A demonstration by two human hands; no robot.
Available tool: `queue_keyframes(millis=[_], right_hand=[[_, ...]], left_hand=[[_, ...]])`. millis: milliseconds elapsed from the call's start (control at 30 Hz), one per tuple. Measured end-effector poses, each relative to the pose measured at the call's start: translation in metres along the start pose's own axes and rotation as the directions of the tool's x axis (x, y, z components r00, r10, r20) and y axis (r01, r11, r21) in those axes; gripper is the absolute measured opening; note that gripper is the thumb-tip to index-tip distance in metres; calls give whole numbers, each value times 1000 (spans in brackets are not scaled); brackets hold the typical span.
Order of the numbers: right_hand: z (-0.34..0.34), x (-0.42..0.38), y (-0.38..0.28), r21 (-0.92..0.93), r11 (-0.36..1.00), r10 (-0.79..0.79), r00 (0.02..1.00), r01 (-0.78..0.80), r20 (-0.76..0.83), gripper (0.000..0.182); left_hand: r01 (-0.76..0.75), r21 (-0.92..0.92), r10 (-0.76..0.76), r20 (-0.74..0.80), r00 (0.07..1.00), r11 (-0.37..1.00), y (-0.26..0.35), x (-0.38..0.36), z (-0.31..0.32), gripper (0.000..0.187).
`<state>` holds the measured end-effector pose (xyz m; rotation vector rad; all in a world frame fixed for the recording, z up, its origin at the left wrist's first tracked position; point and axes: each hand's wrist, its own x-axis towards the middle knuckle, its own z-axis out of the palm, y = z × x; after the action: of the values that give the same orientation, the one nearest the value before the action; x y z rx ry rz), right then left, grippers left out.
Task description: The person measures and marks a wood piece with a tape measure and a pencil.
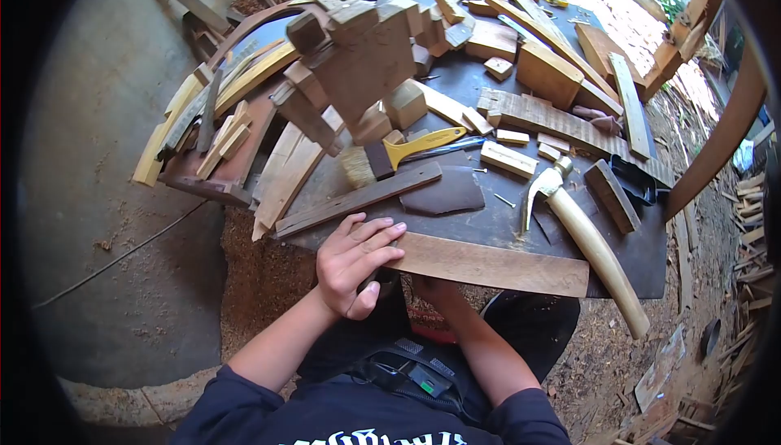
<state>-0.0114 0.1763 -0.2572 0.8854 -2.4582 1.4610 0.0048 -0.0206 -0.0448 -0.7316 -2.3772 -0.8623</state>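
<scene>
From where I stand, the curved wooden board point(496, 262) lies along the near edge of the bench point(644, 272), in front of the seated person's lap, probably so that both arms can reach it without stretching. The left hand point(350, 264) covers its left end, which seems a way of steadying it: the fingers lie close together over the top, and the thumb stands apart on the near side. Whether the palm closes on the wood I cannot tell. The right hand point(434, 289) is mostly hidden under the board, perhaps supporting it from below; I can't make out its grip. Both forearms angle inward from the short sleeves, elbows apart. The hammer point(598, 246) rests with its handle jutting past the bench edge, handy to grab, while the yellow-handled brush point(423, 146) lies beyond a narrow wooden strip point(358, 199).
</scene>
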Motion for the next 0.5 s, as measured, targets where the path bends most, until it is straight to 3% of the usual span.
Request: queue_keyframes(millis=[33, 133, 233, 333, 467, 500], right_hand=[[-8, 2, -2, 4, 999, -54, 999, 54, -4, 33], [-22, 5, -18, 20, 1000, -14, 1000, 13, 24, 30], [-23, 6, -27, -27, 999, 36, 999, -35, 33, 35], [-19, 16, -38, 91, 995, 42, 999, -42, -5, 41], [5, 12, -13, 140, 982, 108, 986, -127, 130, 48], [7, 17, -17, 85, 994, 60, 995, -67, 83, 49]], left_hand=[[-2, -3, 2, -1, 1000, 1000, 0, -1, 0, 48], [-14, -8, 14, -14, 1000, 1000, -1, -2, 2, 48], [-13, -2, 12, -29, 1000, 1000, -1, -3, 2, 48], [-2, -1, 2, -54, 999, 1000, -2, -9, 4, 48], [-1, -29, -1, -73, 997, 1000, -4, -11, 6, 48], [0, -36, -3, -74, 997, 999, -4, -11, 6, 48]])
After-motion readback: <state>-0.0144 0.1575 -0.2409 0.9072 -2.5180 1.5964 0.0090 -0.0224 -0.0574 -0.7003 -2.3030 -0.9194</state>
